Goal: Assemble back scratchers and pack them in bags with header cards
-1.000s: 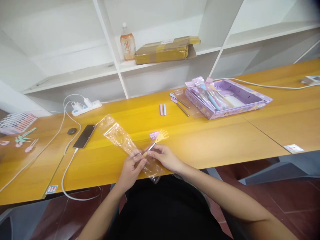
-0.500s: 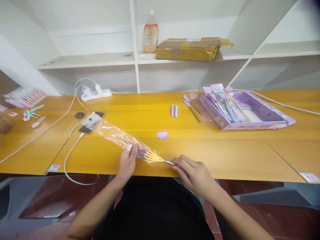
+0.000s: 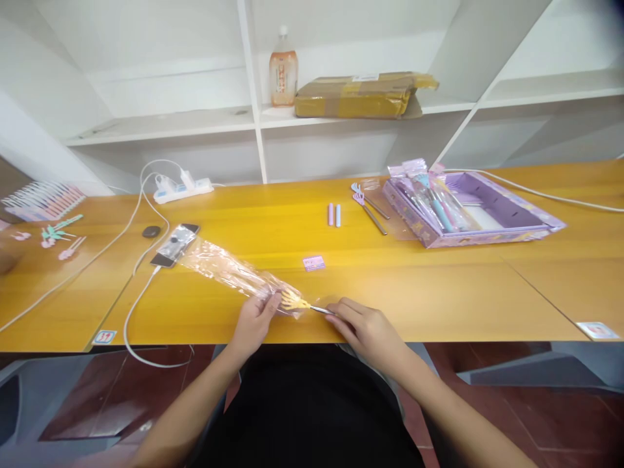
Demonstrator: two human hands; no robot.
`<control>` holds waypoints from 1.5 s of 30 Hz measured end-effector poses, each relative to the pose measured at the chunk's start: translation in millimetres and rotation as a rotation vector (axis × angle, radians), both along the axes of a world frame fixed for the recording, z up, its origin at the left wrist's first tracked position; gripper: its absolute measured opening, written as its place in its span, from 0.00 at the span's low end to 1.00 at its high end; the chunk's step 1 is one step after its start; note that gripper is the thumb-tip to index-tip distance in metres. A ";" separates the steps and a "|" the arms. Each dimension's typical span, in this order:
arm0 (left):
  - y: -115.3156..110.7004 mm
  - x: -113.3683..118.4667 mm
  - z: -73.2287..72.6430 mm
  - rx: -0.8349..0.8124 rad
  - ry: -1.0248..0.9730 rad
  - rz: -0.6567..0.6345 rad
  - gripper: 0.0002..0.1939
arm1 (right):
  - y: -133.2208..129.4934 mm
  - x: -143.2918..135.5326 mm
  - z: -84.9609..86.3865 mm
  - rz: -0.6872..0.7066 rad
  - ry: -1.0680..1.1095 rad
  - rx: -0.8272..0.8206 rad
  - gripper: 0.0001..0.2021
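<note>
Right hand [image 3: 366, 330] pinches the metal stem of a yellow claw-shaped scratcher [image 3: 296, 301], whose head sits in the mouth of a clear plastic sleeve [image 3: 229, 271]. Left hand [image 3: 255, 320] pinches that sleeve's end on the wooden table [image 3: 439, 292].

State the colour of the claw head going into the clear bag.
Yellow claw head, seen best in the head view.

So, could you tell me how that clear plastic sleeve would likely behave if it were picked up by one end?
The clear plastic sleeve looks thin and crinkled, so it would probably droop. Its glossy surface may slip under the left hand, and it seems very light.
</note>
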State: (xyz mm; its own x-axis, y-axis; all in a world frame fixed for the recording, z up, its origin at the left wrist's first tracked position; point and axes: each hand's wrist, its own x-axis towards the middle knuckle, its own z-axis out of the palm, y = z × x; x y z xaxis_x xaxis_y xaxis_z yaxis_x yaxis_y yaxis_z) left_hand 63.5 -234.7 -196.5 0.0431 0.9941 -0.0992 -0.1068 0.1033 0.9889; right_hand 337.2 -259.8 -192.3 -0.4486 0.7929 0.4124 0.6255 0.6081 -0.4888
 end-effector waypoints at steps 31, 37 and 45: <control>-5.4 15.0 12.0 -0.044 -0.028 -0.344 0.26 | -0.9 -20.8 -8.6 0.250 0.533 -0.568 0.33; -5.0 12.6 4.6 -0.058 -0.159 -0.266 0.25 | 0.1 -14.1 -4.1 0.346 0.394 -0.288 0.16; -5.8 7.7 6.5 0.030 0.082 -0.389 0.25 | 0.3 -16.7 -2.1 0.299 0.528 -0.167 0.03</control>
